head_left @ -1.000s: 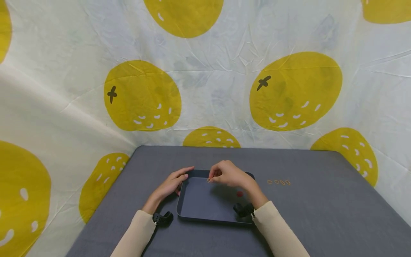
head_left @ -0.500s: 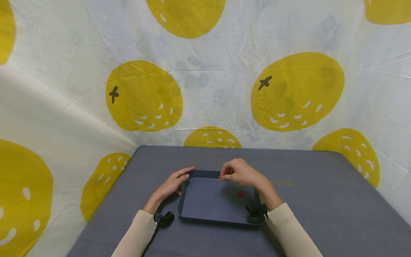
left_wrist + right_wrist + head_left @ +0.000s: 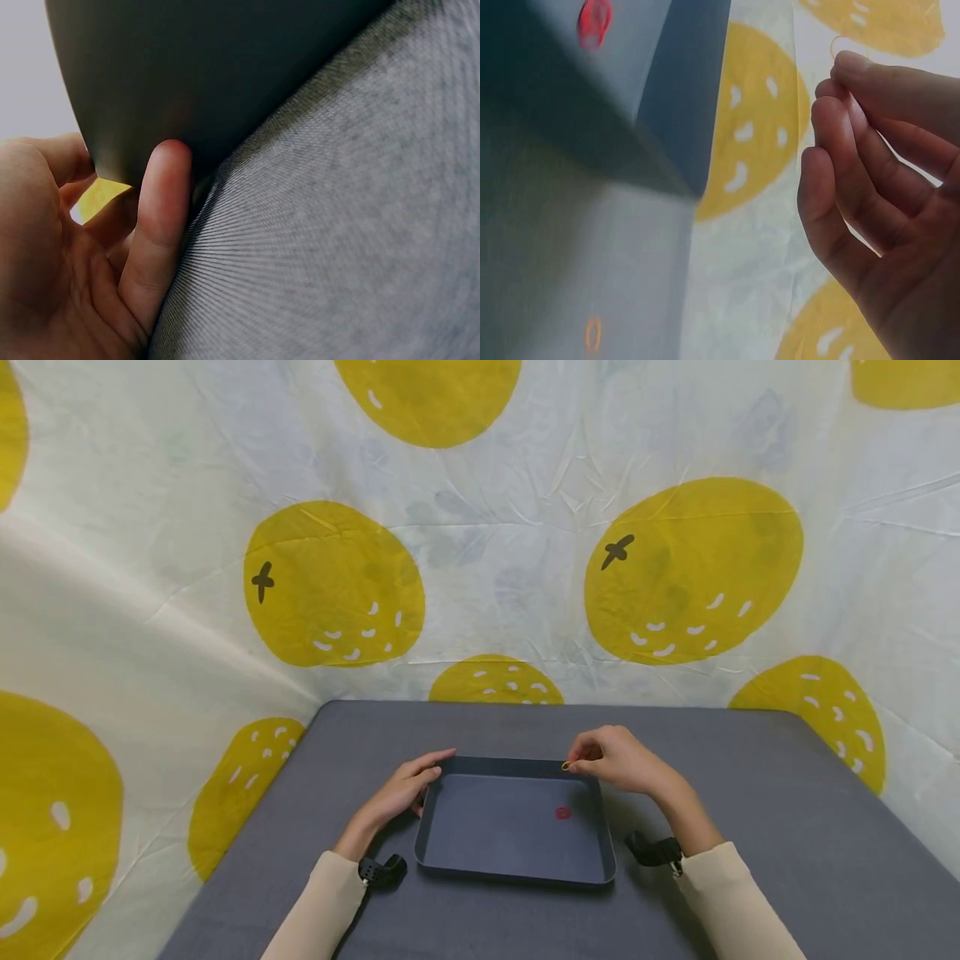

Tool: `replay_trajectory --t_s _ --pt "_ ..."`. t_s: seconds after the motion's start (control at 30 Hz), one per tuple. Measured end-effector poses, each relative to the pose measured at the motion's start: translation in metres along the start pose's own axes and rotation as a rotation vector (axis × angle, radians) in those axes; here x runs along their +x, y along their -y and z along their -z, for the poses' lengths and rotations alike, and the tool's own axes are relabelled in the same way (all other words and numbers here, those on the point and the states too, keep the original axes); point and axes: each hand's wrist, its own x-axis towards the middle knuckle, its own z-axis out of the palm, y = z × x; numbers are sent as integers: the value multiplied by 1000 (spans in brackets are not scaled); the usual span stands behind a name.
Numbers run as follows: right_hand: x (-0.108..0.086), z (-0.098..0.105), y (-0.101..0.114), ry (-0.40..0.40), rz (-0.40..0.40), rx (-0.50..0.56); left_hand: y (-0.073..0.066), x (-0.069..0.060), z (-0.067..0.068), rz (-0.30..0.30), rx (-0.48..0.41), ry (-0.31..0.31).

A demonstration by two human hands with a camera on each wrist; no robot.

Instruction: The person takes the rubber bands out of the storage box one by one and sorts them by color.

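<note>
A dark rectangular tray (image 3: 513, 875) lies on the table. My left hand (image 3: 402, 789) grips its left side near the back corner; the left wrist view shows one of that hand's fingers (image 3: 165, 199) against the outer wall (image 3: 202, 67). Above the tray's back right corner, my right hand (image 3: 622, 762) pinches a thin yellow-orange band (image 3: 566, 767) between thumb and fingertips, and the same band (image 3: 840, 39) shows in the right wrist view. Inside the tray, toward the right, lies a small red ring-like item (image 3: 562, 813).
An orange band (image 3: 592, 334) lies on the table outside the tray in the right wrist view; my right hand and forearm cover that part of the table in the head view. A white cloth (image 3: 502, 568) with yellow fruit shapes hangs behind the grey table (image 3: 787, 827).
My right hand has moved right with the band, from above the tray's middle to its back right corner. The orange bands on the table are now covered. The left hand has stayed put.
</note>
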Motion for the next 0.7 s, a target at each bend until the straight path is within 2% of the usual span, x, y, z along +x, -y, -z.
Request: replay_trajectory --t_s 0.33,0.7 --pt "-28 24 -24 -46 -62 -64 -1 0 -1 8 -11 -8" --pt "-46 38 -52 -47 -138 -41 -5 -1 -1 24 -7 -26"
